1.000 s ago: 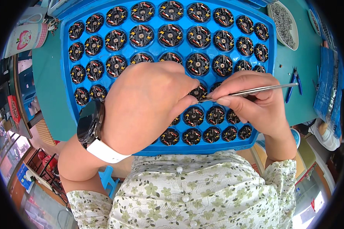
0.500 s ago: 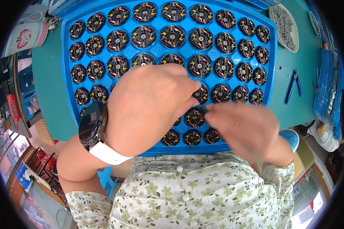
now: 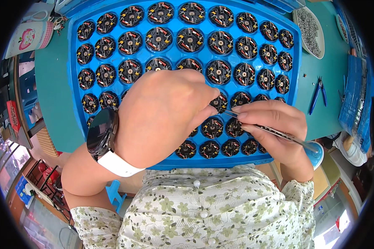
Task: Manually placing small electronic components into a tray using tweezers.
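My right hand [image 3: 276, 124] pinches a pair of metal tweezers [image 3: 274, 132] between thumb and fingers. The tweezers' tips point left, to the lower edge of a round black part [image 3: 219, 103] with wires and small components on it. My left hand [image 3: 164, 110], with a dark-faced watch [image 3: 102, 132] on its wrist, is closed beside that same part. Its thumb and fingertip sit at the part's left edge, and whatever lies between them is too small to make out. Both hands are over a blue tray [image 3: 297, 83] of many such parts, and my left hand covers several of them.
Blue-handled cutters [image 3: 318, 96] lie on the green table [image 3: 322, 70] right of the tray. A white dish [image 3: 309, 31] of tiny metal pieces stands at the back right. At the far left is a pink-and-white container [image 3: 29, 38]. A blue cup-like thing [image 3: 315, 155] is by my right forearm.
My right hand, blurred before, is now steady and slightly farther right and higher, with the tweezers plainly visible in it. My left hand has hardly moved.
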A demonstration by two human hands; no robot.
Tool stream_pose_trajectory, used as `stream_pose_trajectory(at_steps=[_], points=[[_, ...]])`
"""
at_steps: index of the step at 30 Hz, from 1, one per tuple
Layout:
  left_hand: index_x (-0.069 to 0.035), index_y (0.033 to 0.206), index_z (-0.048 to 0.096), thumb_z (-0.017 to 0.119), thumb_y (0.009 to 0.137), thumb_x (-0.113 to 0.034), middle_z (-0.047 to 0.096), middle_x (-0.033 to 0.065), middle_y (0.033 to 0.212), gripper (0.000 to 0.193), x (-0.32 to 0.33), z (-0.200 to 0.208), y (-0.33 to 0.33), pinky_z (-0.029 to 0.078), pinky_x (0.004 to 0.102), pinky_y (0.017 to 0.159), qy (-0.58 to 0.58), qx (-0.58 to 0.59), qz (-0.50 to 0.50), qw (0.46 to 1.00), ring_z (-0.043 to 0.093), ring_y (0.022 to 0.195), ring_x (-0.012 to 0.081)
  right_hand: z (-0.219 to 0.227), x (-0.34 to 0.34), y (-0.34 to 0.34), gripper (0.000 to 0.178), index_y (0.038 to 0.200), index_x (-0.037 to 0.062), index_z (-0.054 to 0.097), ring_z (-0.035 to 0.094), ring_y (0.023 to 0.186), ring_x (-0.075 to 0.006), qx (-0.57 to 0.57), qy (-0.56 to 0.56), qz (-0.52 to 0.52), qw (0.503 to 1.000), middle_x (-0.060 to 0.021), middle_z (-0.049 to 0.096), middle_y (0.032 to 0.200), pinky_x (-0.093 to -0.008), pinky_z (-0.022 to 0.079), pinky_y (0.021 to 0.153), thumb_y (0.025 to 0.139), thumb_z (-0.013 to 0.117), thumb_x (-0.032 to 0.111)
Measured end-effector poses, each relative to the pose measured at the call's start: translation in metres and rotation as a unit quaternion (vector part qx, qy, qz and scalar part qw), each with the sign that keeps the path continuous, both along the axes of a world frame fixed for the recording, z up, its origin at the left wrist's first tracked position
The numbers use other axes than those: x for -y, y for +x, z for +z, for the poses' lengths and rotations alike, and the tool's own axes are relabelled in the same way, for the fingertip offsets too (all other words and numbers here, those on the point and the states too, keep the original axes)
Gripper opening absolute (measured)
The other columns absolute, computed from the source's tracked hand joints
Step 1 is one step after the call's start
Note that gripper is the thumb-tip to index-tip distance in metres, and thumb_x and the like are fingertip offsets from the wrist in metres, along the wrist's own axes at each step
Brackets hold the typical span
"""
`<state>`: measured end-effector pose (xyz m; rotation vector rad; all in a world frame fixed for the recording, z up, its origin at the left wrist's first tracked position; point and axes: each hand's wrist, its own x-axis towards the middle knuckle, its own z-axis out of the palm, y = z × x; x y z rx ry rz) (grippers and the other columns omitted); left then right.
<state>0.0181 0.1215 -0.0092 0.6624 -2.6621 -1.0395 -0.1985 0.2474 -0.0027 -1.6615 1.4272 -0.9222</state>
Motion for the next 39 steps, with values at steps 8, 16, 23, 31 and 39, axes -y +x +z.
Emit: stream_pose_trajectory(at_steps=[8,16,23,31,39], points=[[-0.005,0.099,0.075,0.085,0.074,-0.013,0.061,0.0084,0.073,0.028,0.0,-0.001,-0.001,0.046,0.0357,0.051,0.003,-0.002,0.003,1.0,0.061,0.061,0.0256,-0.009,0.002,-0.006,0.014,0.095,-0.0006,0.078,0.075,0.088,-0.0267,0.072,0.038,-0.004,0.997,-0.0187,0.077,0.098,-0.0336,0.06,0.076,0.081,0.079,0.001],[-0.005,0.101,0.075,0.084,0.074,-0.013,0.061,0.009,0.073,0.029,0.0,0.006,-0.003,0.047,0.0363,0.052,0.005,0.021,0.003,1.0,0.061,0.062,0.0269,-0.011,0.003,-0.008,0.014,0.094,-0.0007,0.079,0.074,0.084,-0.0235,0.062,0.025,-0.014,0.998,-0.0181,0.077,0.095,-0.031,0.059,0.073,0.081,0.08,0.003],[-0.005,0.102,0.075,0.084,0.075,-0.013,0.062,0.0092,0.075,0.029,0.0,0.017,-0.007,0.049,0.0357,0.055,-0.019,0.037,0.0,0.999,0.062,0.063,0.0271,0.004,0.014,-0.018,0.023,0.101,-0.002,0.078,0.074,0.088,-0.0216,0.087,-0.026,-0.024,0.996,-0.0139,0.077,0.098,-0.031,0.058,0.075,0.079,0.082,-0.001],[-0.005,0.097,0.076,0.084,0.075,-0.013,0.062,0.0081,0.072,0.025,0.026,0.01,-0.022,0.047,0.0352,0.056,-0.073,-0.016,0.021,0.997,0.06,0.061,0.024,0.005,0.026,-0.01,0.018,0.1,0.001,0.078,0.065,0.071,-0.0138,0.058,0.018,-0.14,0.988,-0.0104,0.075,0.092,-0.0244,0.049,0.06,0.083,0.08,-0.001],[-0.006,0.097,0.077,0.084,0.076,-0.013,0.06,0.0066,0.068,0.023,0.03,-0.001,-0.026,0.045,0.0334,0.054,-0.047,-0.025,0.026,0.998,0.058,0.059,0.0211,-0.005,0.029,-0.012,0.019,0.1,-0.0019,0.076,0.072,0.082,-0.0226,0.029,-0.044,-0.044,0.998,-0.0127,0.075,0.091,-0.0331,0.059,0.072,0.081,0.08,-0.003]])
